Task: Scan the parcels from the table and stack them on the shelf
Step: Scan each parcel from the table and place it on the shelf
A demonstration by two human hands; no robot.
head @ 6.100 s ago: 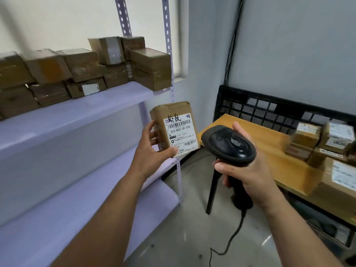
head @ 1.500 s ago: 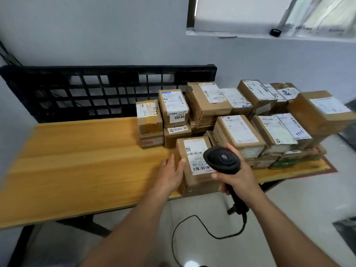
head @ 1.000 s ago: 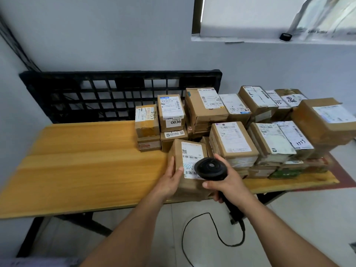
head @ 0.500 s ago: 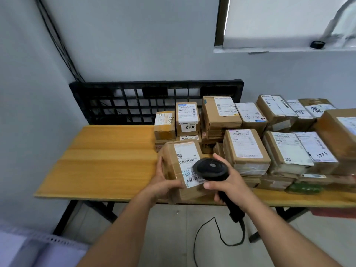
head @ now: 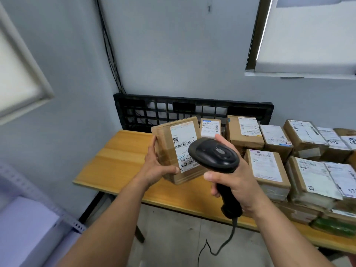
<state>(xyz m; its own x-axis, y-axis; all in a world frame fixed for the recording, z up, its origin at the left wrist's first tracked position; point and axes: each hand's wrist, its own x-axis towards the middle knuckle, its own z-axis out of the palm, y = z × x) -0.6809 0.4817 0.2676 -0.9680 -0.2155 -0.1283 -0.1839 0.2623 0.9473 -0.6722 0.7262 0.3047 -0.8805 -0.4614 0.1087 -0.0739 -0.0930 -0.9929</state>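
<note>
My left hand (head: 156, 166) grips a brown cardboard parcel (head: 167, 149) by its left side and bottom, lifted above the wooden table (head: 115, 162). Its white barcode label faces me. My right hand (head: 234, 182) holds a black barcode scanner (head: 213, 155) by the handle, its head right in front of the label's lower right part. Several more labelled parcels (head: 267, 170) lie stacked on the table's right half. A corner of the pale shelf (head: 27, 224) shows at the lower left.
A black plastic pallet (head: 192, 108) stands on edge against the wall behind the table. The scanner's cable (head: 217, 247) hangs down to the grey floor. A green packet (head: 333, 226) lies at the table's front right. Black cables run up the wall corner.
My left hand has lifted the parcel off the table and tilted its label toward me. The scanner has risen with it, and the view has turned left toward the shelf.
</note>
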